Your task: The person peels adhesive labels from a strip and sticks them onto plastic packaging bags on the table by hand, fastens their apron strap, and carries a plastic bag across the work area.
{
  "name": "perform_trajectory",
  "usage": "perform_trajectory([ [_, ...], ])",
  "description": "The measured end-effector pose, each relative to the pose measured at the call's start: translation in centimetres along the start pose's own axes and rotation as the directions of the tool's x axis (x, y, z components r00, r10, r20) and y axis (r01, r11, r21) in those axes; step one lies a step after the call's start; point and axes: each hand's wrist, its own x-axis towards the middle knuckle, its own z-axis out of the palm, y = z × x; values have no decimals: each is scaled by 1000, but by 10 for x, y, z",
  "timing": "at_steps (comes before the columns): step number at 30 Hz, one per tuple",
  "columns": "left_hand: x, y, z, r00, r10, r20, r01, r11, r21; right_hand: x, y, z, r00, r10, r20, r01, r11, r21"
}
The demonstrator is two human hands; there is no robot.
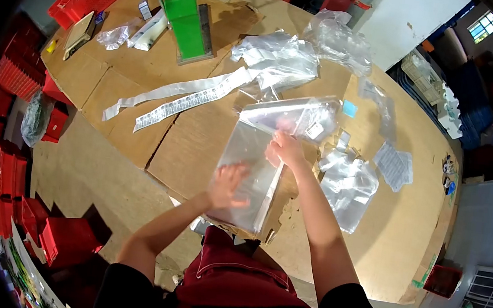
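Observation:
A stack of clear plastic bags or sheets (251, 148) lies on the cardboard-covered table near my body. My left hand (229, 187) rests flat on it with fingers spread, slightly blurred. Near its upper right edge, my right hand (285, 148) has its fingers closed on a clear plastic bag (272, 115) that extends beyond the stack's top. Inside or under that bag's right end shows a small white label (314, 130). To the right of my right forearm lies a pile of clear bags (349, 187) with white labels.
Label strips (189, 100) stretch across the left of the table (138, 90). Behind them stand a green metal device (186, 22) and crumpled plastic (279, 57). A printed sheet (394, 165) and a blue square (349, 108) lie right. Red crates (69, 240) stand on the floor at left.

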Motion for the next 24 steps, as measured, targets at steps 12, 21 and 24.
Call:
perform_trajectory([
  [12,-91,9,36,975,27,222,-60,988,144,10,-28,18,960,-232,158,279,856,-435],
  [21,-101,9,53,996,55,75,-68,979,191,21,-50,7,962,-1,275,142,858,-493],
  [24,-102,11,54,996,19,84,-29,992,122,-1,-64,-9,933,-40,359,201,882,-426],
])
